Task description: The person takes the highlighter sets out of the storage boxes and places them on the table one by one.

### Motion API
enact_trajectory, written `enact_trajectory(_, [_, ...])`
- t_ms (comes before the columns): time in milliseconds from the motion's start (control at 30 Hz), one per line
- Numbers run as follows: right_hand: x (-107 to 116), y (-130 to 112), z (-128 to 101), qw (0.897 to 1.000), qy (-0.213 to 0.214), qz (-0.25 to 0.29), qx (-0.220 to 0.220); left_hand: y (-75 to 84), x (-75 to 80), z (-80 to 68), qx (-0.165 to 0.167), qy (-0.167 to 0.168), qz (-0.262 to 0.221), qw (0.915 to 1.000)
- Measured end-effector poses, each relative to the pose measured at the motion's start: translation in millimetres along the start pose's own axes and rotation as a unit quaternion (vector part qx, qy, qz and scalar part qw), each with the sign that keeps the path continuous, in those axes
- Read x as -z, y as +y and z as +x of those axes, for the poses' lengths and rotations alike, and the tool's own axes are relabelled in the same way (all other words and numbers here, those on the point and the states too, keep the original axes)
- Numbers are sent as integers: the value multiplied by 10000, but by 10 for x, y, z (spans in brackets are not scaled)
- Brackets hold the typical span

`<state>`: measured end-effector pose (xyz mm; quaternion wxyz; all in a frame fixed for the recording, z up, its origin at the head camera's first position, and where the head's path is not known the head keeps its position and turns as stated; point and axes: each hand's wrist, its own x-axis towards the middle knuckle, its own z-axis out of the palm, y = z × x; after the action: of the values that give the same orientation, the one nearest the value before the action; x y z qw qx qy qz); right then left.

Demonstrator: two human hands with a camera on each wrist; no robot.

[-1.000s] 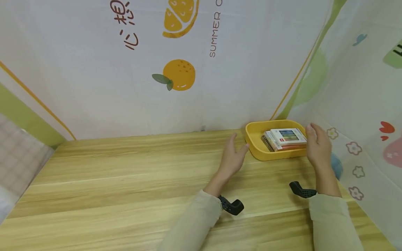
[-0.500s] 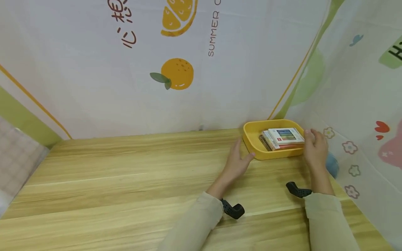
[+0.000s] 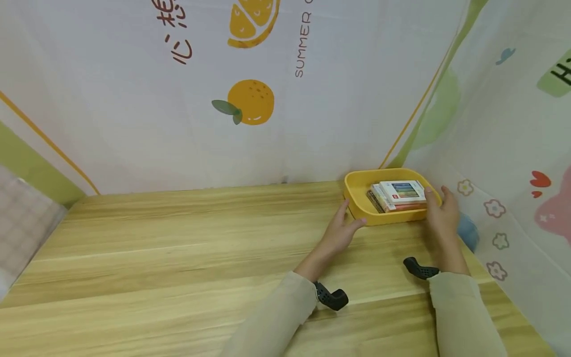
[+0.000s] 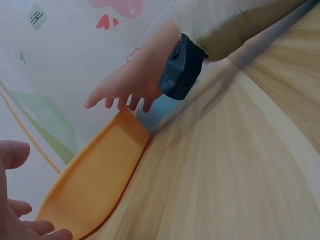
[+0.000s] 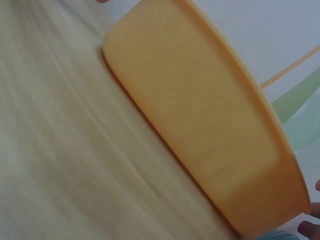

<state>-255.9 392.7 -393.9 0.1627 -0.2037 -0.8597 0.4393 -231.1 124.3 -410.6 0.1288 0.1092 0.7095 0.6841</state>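
The yellow tray (image 3: pixel 357 191) sits at the far right corner of the worktop (image 3: pixel 178 248), tight against the printed curtain (image 3: pixel 134 99), and both hands are closing on it from either side. Inside the tray lies a stack of flat boxes (image 3: pixel 397 196); three edges show, though the lower ones are hard to separate. The left hand (image 3: pixel 341 233) is at the tray's left near corner, fingers (image 3: pixel 343 210) spread and fairly straight, thumb reaching toward the wall, touching or just short of it; I can't tell which. The right hand (image 3: pixel 441 215) is at the tray's right end, its fingers (image 4: pixel 107 97) held apart over the rim and not clamped on anything. So this reads as the reach just before a two-handed grasp of the tray. The next move would call for both hands to seat firmly on opposite walls and keep the tray level, since the loose stack could slide. The right wrist view is filled by the tray's side, blurred. Count: one tray, one stack of about three boxes, two hands, two black wrist mounts (image 3: pixel 332 297), and a blue something (image 3: pixel 468 233) half hidden right of the tray behind the right hand.
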Motion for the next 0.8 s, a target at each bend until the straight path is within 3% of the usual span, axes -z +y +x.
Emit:
enact_trajectory(267, [-63,11,20,9993,-182,195,-259,-7,-9,19,-89,-24,22,10000])
enact_trajectory(600, [-167,10,-7,9998,191,-50,35,-56,-61,70,-138,-286,-140,9994])
enact_trajectory(800, [-188,-21,0,9993,249,195,-210,-50,-78,72,-95,-224,-145,9996])
